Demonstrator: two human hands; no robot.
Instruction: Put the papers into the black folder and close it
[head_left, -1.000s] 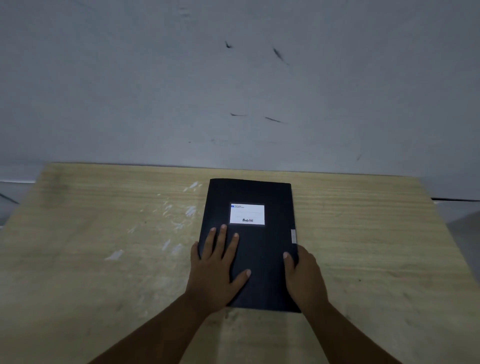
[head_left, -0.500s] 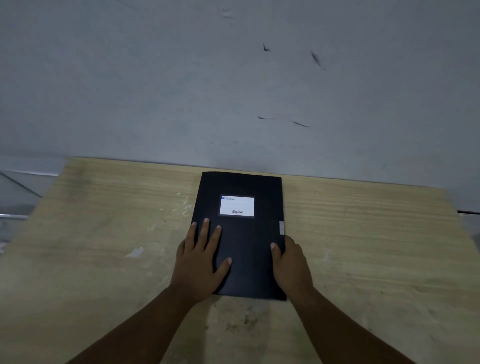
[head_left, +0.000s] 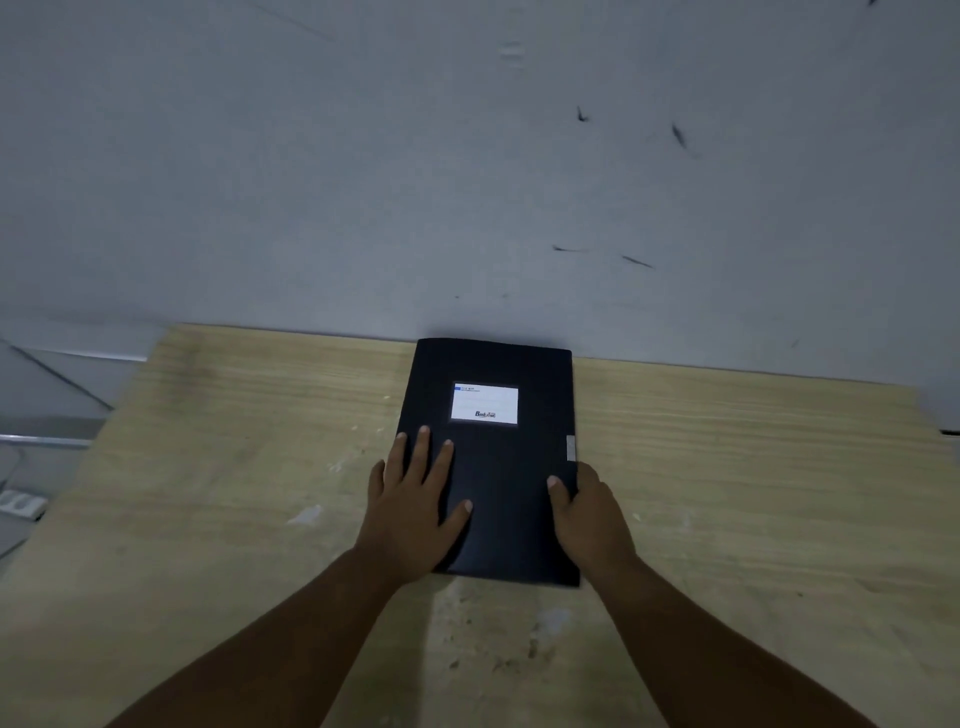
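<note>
The black folder (head_left: 506, 467) lies closed and flat on the wooden table (head_left: 727, 493), its far edge against the grey wall. A white label (head_left: 484, 405) sits on its cover and a small grey tab (head_left: 571, 448) on its right edge. My left hand (head_left: 415, 509) rests palm down on the folder's left half, fingers spread. My right hand (head_left: 587, 512) grips the folder's right edge, thumb on top of the cover. No papers are visible.
The grey wall (head_left: 467, 182) rises right behind the table. The table's left edge drops off to a floor with a white power strip (head_left: 21, 505) and a metal bar (head_left: 41, 441). White paint flecks mark the tabletop left of the folder.
The folder has slid away from me until its far edge meets the wall, both hands travelling with it in the same pose. The view has also shifted left.
</note>
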